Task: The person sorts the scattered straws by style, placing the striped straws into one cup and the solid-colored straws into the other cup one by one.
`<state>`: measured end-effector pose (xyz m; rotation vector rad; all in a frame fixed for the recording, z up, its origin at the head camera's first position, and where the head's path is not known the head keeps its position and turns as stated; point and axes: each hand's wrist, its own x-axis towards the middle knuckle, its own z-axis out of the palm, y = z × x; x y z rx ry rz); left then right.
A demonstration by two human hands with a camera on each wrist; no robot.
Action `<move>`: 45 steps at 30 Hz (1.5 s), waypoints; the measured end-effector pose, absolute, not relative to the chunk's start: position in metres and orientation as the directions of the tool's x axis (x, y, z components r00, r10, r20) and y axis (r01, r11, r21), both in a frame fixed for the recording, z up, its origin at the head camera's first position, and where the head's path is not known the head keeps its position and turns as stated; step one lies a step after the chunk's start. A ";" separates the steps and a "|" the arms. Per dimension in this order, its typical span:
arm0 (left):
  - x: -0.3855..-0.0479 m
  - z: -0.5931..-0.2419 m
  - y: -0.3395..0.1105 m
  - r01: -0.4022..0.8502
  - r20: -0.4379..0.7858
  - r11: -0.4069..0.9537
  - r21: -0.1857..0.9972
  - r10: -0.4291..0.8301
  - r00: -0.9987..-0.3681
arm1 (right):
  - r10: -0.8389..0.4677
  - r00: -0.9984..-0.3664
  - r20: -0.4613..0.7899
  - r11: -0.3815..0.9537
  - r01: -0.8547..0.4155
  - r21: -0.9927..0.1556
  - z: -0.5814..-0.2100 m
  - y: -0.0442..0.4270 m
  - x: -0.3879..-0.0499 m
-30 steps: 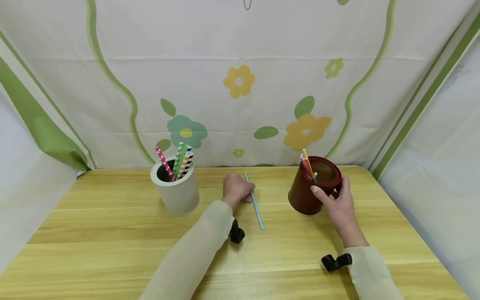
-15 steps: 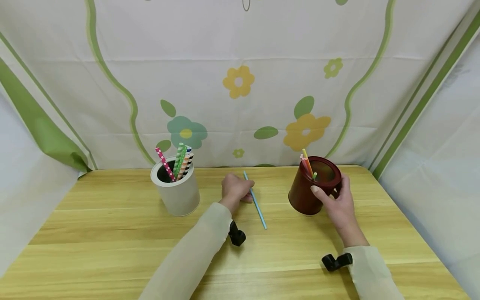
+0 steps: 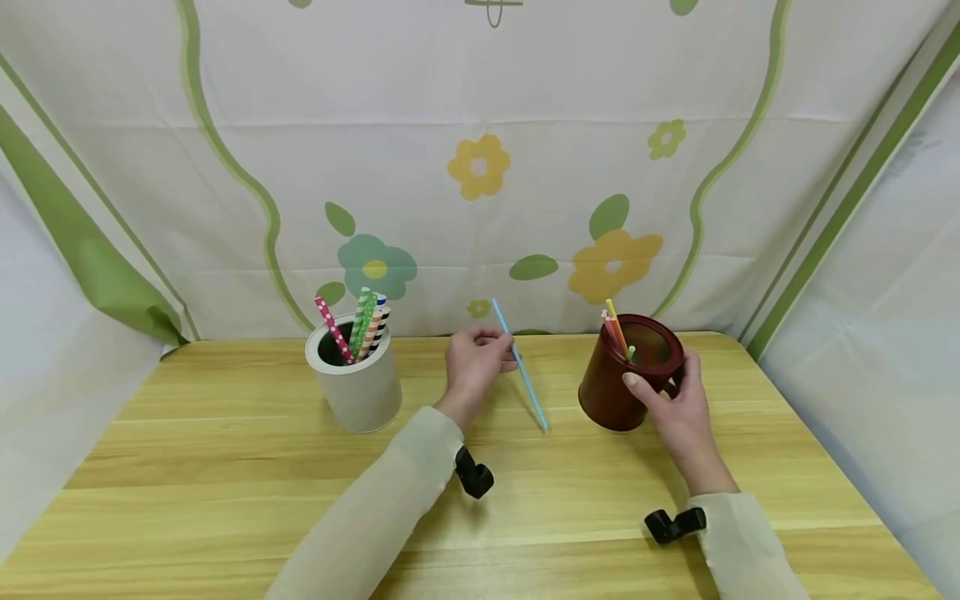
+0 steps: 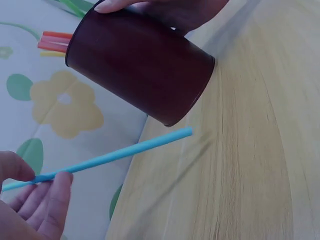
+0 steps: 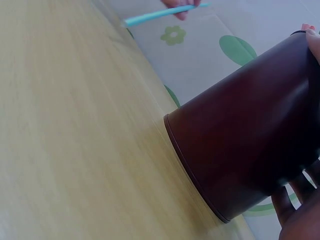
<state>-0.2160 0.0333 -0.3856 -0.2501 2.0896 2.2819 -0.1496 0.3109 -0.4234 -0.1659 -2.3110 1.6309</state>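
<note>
Between thumb and fingers, my left hand (image 3: 477,364) pinches a light blue drinking straw (image 3: 527,381). The straw slants, and in the left wrist view its lower end hangs above the table over its own shadow. My right hand (image 3: 678,417) grips a dark red mug (image 3: 615,387) on its right side, thumb near the rim and fingers by the handle. Upright on the table, the mug has several thin straws (image 3: 615,329) in yellow, orange, pink and green leaning out of it. In the right wrist view the mug (image 5: 245,125) hides part of the fingers.
A white can (image 3: 360,396) stands at the left, with several thick patterned paper straws (image 3: 365,325) in it. The wooden table (image 3: 247,492) ends at a white curtain (image 3: 360,150) printed with flowers. Similar curtains hang at both sides.
My left hand has lifted the blue straw off the table, raising it and shifting it slightly right. My right hand and the mug stay where they were.
</note>
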 end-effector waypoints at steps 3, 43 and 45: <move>-0.215 -0.383 0.035 -0.069 -0.080 -0.146 0.987 -0.072 -0.994 | 0.267 -0.947 0.178 0.351 -0.076 -0.933 -0.423 0.311 -0.149; -0.181 -0.292 0.051 0.391 0.431 -0.285 0.875 0.090 -0.898 | 0.267 -0.948 0.171 0.335 -0.075 -0.939 -0.423 0.312 -0.150; -0.179 -0.290 0.054 0.395 0.436 -0.289 0.872 0.090 -0.896 | 0.267 -0.949 0.166 0.329 -0.072 -0.942 -0.424 0.311 -0.151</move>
